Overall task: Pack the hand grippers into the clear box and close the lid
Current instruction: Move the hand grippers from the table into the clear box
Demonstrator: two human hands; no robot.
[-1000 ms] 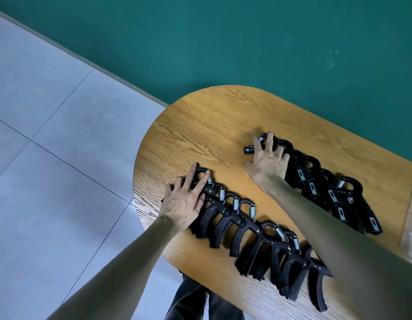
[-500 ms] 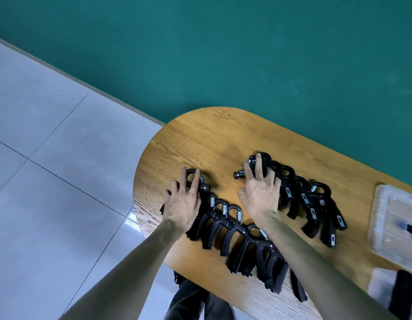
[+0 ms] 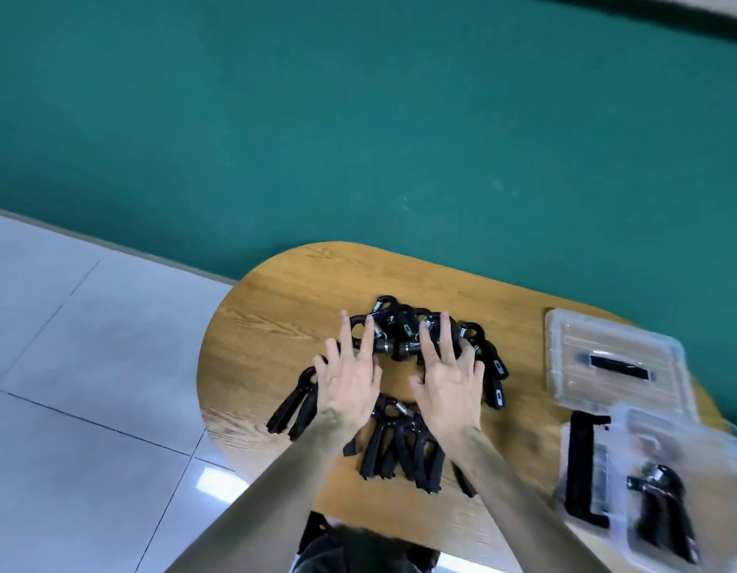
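Nearest the camera, a person's two bare forearms reach forward over the rounded end of a wooden surface (image 3: 275, 316). Between the forearms lies a near cluster of black hand grippers (image 3: 404, 444), handles pointing toward the person and springs away. One single hand gripper (image 3: 294, 403) lies apart at the left, just beside the left hand. The left hand (image 3: 350, 382) is spread wide, fingers straight, palm down, its fingertips resting on the far pile of hand grippers (image 3: 404, 328). The right hand (image 3: 449, 386) is likewise wide and flat, its fingers laid on the right part of that far pile; neither hand curls round anything. At the near right edge, blurred, stands the clear box (image 3: 668, 490) with at least one black gripper inside it. Farther back on the right lies the clear lid (image 3: 614, 366) with a black handle, flat on the surface and apart from the box. Beyond the surface are grey floor tiles (image 3: 89, 345) and a teal wall (image 3: 358, 117).
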